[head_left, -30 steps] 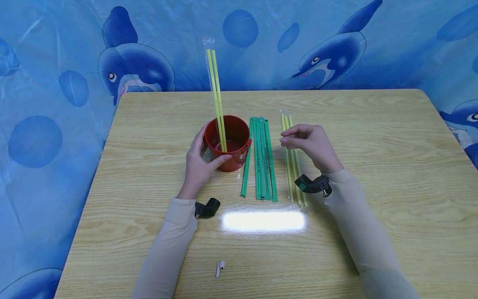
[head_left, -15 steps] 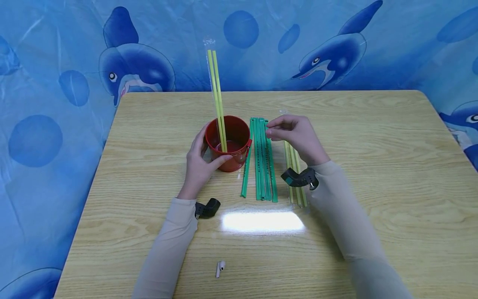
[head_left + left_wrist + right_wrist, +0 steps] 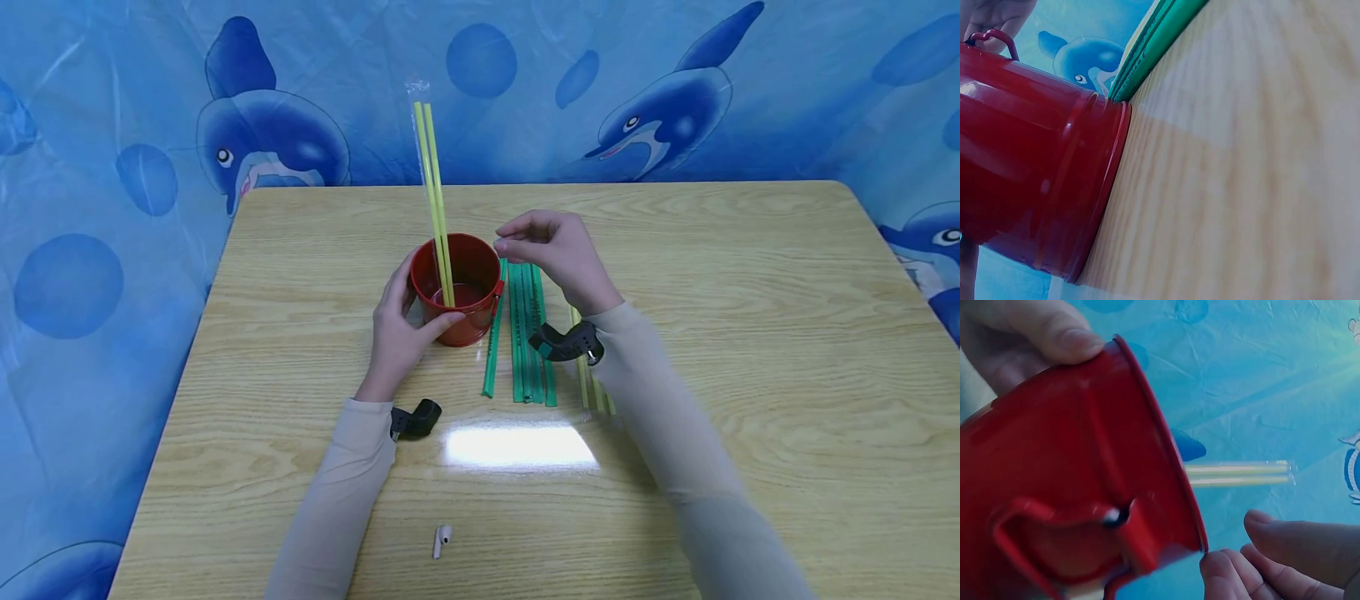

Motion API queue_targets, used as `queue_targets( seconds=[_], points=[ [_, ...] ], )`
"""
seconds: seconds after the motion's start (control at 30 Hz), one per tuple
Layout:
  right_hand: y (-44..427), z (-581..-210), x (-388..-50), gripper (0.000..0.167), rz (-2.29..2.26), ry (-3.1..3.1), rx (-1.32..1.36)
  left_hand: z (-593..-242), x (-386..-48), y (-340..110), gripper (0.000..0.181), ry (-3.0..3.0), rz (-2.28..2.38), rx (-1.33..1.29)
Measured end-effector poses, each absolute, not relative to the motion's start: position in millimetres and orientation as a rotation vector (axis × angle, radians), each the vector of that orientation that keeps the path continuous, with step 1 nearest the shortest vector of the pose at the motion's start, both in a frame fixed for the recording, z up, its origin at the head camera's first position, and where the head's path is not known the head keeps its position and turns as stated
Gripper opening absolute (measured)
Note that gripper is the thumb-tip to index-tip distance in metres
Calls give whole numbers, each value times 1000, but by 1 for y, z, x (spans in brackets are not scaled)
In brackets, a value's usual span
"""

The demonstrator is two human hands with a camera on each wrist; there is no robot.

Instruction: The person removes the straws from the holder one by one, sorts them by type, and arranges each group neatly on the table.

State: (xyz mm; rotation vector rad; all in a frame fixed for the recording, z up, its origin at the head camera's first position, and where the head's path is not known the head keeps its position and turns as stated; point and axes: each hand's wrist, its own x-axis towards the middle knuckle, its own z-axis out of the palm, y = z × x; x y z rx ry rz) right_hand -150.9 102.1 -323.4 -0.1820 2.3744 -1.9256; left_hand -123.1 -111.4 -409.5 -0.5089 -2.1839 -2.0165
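Observation:
A small red bucket (image 3: pixel 463 321) stands upright on the table, with two yellow sticks (image 3: pixel 432 179) in a clear wrapper leaning up out of it. My left hand (image 3: pixel 402 340) grips the bucket's left side, thumb across the front just under the rim; the right wrist view shows that thumb (image 3: pixel 1075 340). By the rim's right side hovers my right hand (image 3: pixel 555 254), its thumb and fingers apart and nothing visible between them. In the right wrist view a fingertip appears close to the rim; contact cannot be told. Part of the bucket's handle (image 3: pixel 1041 512) shows there.
Several green wrapped sticks (image 3: pixel 527 342) lie right of the bucket, one nearest its base. Farther right, yellow sticks (image 3: pixel 583 383) lie partly under my right forearm. A white earbud (image 3: pixel 441 540) lies near the front. A blue dolphin-print sheet (image 3: pixel 480 133) surrounds the table.
My right hand has moved left from above the yellow sticks on the table, over the green ones, to the bucket's rim. The left hand and bucket have stayed in place.

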Motion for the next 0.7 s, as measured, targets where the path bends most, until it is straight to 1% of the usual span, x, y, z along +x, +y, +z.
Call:
queue_targets(
  seconds=[0.4,0.7],
  points=[
    [81,-319,-165,18,-1995,2374,-225,-409,-123,-112,79,-2176,-2018,-521],
    [61,-318,-176,20,-2009,2375,-248,-410,-124,-112,78,-2199,-2008,-515]
  ],
)
